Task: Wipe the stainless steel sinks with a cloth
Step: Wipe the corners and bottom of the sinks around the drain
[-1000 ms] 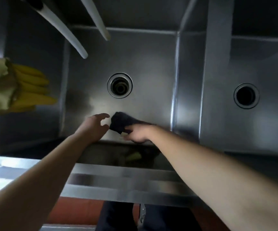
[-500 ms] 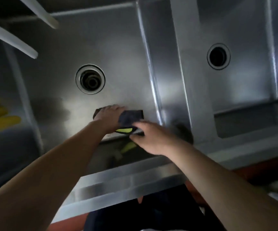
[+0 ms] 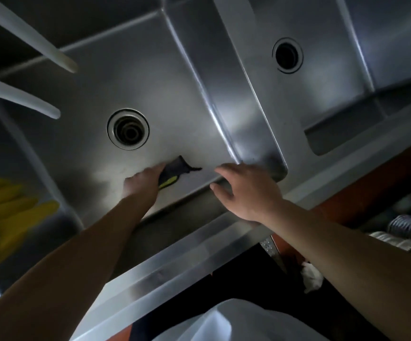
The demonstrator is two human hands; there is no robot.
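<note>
On the floor of the left sink basin [image 3: 179,94], near its front wall, the left hand [image 3: 141,182] grips a dark cloth [image 3: 177,167] with a yellow-green edge, its fingers curled round the near part of the fabric. One frayed corner of the cloth trails to the right across the steel. Beyond the cloth lies the round drain [image 3: 128,129] of this basin, with a bright ring and a dark centre. To the right of the cloth, apart from it, the right hand [image 3: 246,190] is held with fingers loosely spread and holds nothing; its fingertips [image 3: 220,171] point toward the cloth, above the front inner corner of the basin. A raised steel divider [image 3: 243,77] separates this basin from the right sink basin [image 3: 327,99], whose dark drain hole [image 3: 287,55] shows at upper right. Two pale spouts [image 3: 22,97] reach in from the upper left. Yellow rubber gloves [image 3: 7,207], blurred, hang at the left edge. Along the bottom runs the front rim [image 3: 174,262] of the sinks.
</note>
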